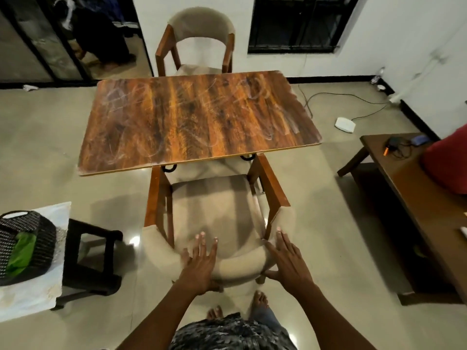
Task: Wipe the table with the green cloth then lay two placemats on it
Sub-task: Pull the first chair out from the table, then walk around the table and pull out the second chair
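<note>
A person looks down from head height at their own two bare arms reaching forward over a padded armchair (217,218) with a wooden frame. The left hand (199,263) lies on the curved beige backrest with fingers straight and spread, its grip apart and holding nothing, the thumb tucked under the rest's near edge. The right hand (288,261) rests on the backrest's right end beside the wooden arm post, fingers likewise straight, grip apart, thumb low against the padding. The chair is pushed in toward a rectangular wooden worktop (197,120) whose dark, streaky surface shows pale smeared marks and carries no objects. A second matching chair (199,41) stands at the far side of the worktop against a white wall. The green cloth (21,251) sits well apart to the left, bunched inside a dark woven basket (38,236) that stands on a pale, patterned sheet (38,294) draped over a low surface beside a small dark stool (93,251). Whether that sheet is a placemat cannot be told. To the right stands a long brown side table (404,188) holding a red object (447,162) and some small gadgets. A white device (345,124) with a cable lies on the glossy floor near the wall. The person's bare feet show below the chair.
</note>
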The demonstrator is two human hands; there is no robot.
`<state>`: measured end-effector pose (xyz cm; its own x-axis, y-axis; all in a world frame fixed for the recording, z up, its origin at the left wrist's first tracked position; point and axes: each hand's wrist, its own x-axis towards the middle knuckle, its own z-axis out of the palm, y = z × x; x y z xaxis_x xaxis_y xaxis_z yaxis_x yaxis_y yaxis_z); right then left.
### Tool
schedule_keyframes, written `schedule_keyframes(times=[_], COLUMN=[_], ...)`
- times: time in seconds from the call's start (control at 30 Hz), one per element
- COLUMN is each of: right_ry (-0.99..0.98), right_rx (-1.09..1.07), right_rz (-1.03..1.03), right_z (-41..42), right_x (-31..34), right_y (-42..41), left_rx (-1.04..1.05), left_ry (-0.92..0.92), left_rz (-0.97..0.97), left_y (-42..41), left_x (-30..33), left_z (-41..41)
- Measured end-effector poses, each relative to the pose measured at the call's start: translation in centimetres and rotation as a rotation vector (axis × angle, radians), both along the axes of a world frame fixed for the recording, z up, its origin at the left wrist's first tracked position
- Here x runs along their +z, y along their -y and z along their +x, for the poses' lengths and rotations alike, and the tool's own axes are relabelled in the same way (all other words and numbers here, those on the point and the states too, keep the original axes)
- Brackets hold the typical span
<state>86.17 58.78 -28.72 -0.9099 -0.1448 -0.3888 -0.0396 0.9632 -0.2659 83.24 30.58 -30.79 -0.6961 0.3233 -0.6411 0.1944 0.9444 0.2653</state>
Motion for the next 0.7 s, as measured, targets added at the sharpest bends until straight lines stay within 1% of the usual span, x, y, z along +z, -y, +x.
schedule_keyframes(times=[0.17,0.3,0.4,0.47,0.57,0.7], right_ry=[0.002,0.003,0.005,-0.013,-0.017,-0.033], right_rx=[-0.020,-0.117,-0.182,-0.186,-0.201,-0.217], right_rz=[-0.006,-0.021,-0.022,0.011,0.041,0.046], right_z=[0.3,0.0,-1.1,-2.1,-3.8,-5.5], right_x=[0.7,1.0,0.9,0.9,1.0,1.1], right_y=[-1.8,-5.0,-8.5,-11.1,-15.8,-22.0], left_rx=[-0.083,-0.109,-0.114,-0.117,-0.097,-0.063], left_ry=[0.069,0.066,0.068,0.064,0.051,-0.054], left_rz=[0.088,0.182,0.165,0.139,0.157,0.171], left_y=[-4.9,-8.2,-11.3,-13.6,-18.4,-24.4], left_x=[0.4,0.6,0.8,0.6,0.6,0.6], left_z=[-0.9,-2.0,-3.0,-3.7,-4.8,-6.6])
